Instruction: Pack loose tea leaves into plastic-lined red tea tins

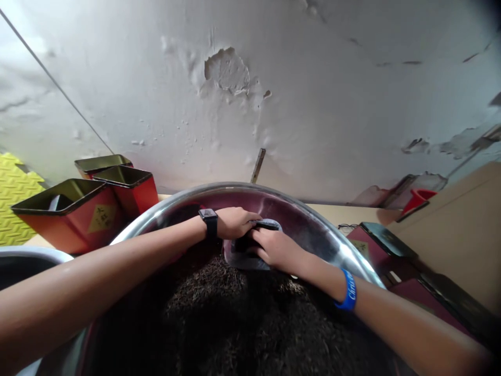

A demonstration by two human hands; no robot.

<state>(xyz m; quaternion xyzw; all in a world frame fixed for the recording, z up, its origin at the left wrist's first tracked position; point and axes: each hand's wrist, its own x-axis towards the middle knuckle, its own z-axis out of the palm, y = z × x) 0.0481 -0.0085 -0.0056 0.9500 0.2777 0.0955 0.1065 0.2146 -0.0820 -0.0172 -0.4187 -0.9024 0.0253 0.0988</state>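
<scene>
A wide metal basin [225, 186] holds a mass of dark dried leaves that look like loose tea [219, 313]. Near its far side sits a clear plastic container [250, 262], either a soft tub or a bag, with something dark inside. My left hand [235, 222], with a black watch on the wrist, is closed at the container's far left edge. My right hand [279, 250], wearing a blue wristband, grips the container from the right, its fingers reaching over the dark interior. The fingertips of both hands nearly meet and partly hide the container.
Several red tins stand open at left, one in front [74, 224]. More dark red tins [376, 245] lie right of the basin, near a red funnel-like piece [418, 198]. Another metal basin [35, 253] is at lower left. A peeling wall [313, 104] rises behind.
</scene>
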